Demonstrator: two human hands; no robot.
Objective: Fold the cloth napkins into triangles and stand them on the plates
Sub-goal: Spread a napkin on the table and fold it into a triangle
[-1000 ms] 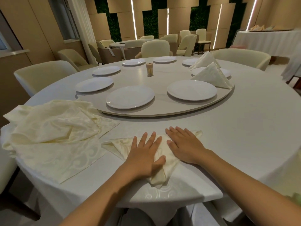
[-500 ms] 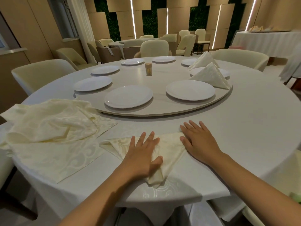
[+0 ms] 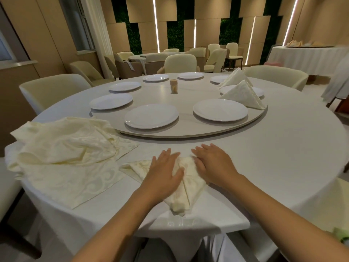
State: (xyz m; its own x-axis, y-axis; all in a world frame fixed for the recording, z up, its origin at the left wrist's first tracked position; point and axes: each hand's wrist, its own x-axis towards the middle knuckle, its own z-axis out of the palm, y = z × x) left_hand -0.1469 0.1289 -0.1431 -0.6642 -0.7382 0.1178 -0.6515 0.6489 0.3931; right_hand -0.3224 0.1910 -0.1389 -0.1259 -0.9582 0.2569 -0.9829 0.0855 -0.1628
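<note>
Pressing the folded napkin (image 3: 186,183) flat, the left hand (image 3: 164,172) and right hand (image 3: 213,164) lie open. Next, stand it on a plate (image 3: 151,116).

The round table (image 3: 273,157) wears a white cloth, and directly on it — under both hands — lies a cream napkin (image 3: 188,188) folded to a point aimed at the near edge. Left of the hands sits a loose heap of napkins (image 3: 62,148); beyond the hands rests a round turntable (image 3: 188,129) carrying white plates.
</note>
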